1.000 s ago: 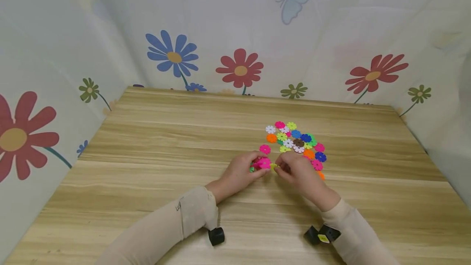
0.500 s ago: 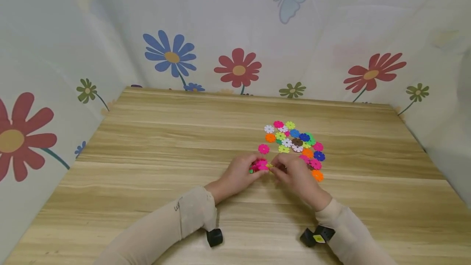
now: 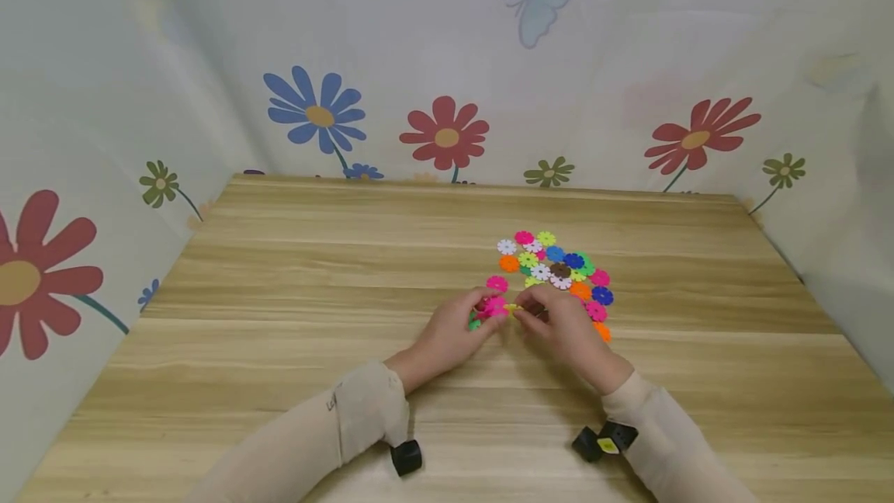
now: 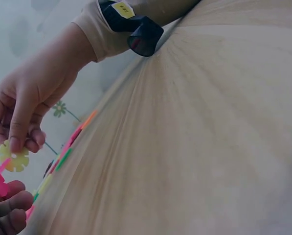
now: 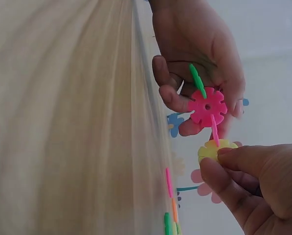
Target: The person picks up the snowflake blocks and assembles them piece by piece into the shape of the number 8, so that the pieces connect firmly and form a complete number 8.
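Note:
My left hand (image 3: pixel 447 336) holds a small cluster of notched plastic snowflake discs between thumb and fingers. In the right wrist view the cluster shows a pink disc (image 5: pixel 199 117) face-on, a green disc (image 5: pixel 197 81) edge-on, and another pink disc (image 5: pixel 214 131) edge-on. My right hand (image 3: pixel 573 336) pinches a yellow snowflake disc (image 5: pixel 208 151) between thumb and index finger. The yellow disc (image 4: pixel 19 160) meets the edge-on pink disc at its rim; how deep the notches engage cannot be seen. Fingers of the left hand cover part of the cluster.
Loose snowflake discs in many colours lie spread beyond the hands, among them an orange disc (image 3: pixel 509 263), a brown disc (image 3: pixel 560 270) and a blue disc (image 3: pixel 603 296). A single pink disc (image 3: pixel 497 283) lies just past the left fingers. A flower-printed curtain surrounds the wooden table (image 3: pixel 293 254).
Both hands keep their grips and stay close together, the yellow disc against the cluster. The held discs have tilted slightly. The head view has shifted a little.

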### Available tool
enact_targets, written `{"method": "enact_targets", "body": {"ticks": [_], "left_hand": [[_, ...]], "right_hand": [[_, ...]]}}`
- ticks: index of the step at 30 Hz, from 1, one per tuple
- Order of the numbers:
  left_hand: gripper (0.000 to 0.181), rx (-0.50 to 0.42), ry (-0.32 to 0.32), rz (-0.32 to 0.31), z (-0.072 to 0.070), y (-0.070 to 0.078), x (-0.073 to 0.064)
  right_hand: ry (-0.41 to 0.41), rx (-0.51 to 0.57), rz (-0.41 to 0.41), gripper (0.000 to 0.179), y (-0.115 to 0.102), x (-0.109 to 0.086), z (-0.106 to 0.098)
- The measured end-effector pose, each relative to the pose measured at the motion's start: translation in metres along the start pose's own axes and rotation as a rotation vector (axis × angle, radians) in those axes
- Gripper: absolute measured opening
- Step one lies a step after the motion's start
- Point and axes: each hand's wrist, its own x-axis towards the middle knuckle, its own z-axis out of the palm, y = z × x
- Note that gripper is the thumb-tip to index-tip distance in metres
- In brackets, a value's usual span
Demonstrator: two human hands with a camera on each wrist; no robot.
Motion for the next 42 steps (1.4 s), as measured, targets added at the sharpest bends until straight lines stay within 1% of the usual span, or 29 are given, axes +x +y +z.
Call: {"method": "enact_targets", "body": {"ticks": [3, 6, 10, 13, 15, 18, 22, 26, 30, 35, 42], "left_hand": [[0.044, -0.056, -0.018, -0.010, -0.001, -0.003, 0.001], [0.042, -0.136, -0.032, -0.019, -0.003, -0.007, 0.003], [0.044, -0.259, -0.076, -0.045, -0.004, -0.007, 0.002], [0.045, -0.311, -0.110, -0.060, -0.004, -0.007, 0.002], [0.041, -0.311, -0.117, -0.065, -0.004, -0.006, 0.001], [0.032, -0.284, -0.112, -0.068, -0.003, -0.006, 0.001], [0.026, -0.255, -0.103, -0.066, -0.003, -0.006, 0.000], [0.025, -0.278, -0.090, -0.080, -0.003, -0.010, 0.000], [0.021, -0.309, -0.061, -0.090, -0.004, -0.011, 0.001], [0.023, -0.330, -0.037, -0.089, -0.004, -0.011, 0.002], [0.030, -0.337, -0.041, -0.085, -0.003, -0.012, 0.004]], "right_hand": [[0.018, -0.009, -0.005, 0.008, 0.002, 0.000, 0.001], [0.030, -0.001, -0.029, 0.008, 0.003, 0.000, 0.002], [0.021, 0.016, -0.080, 0.007, 0.003, 0.002, 0.004], [0.008, 0.020, -0.109, 0.006, 0.002, 0.003, 0.005], [-0.004, 0.023, -0.109, 0.006, 0.001, 0.004, 0.006], [-0.023, 0.034, -0.092, 0.006, 0.001, 0.004, 0.006], [-0.042, 0.043, -0.037, 0.008, 0.003, 0.003, 0.004], [-0.044, 0.027, 0.034, 0.009, 0.008, 0.002, -0.001], [-0.021, -0.014, 0.075, 0.009, 0.015, 0.003, -0.009], [0.008, -0.071, 0.117, 0.013, 0.026, 0.005, -0.018], [0.022, -0.135, 0.144, 0.014, 0.038, 0.013, -0.026]]}}
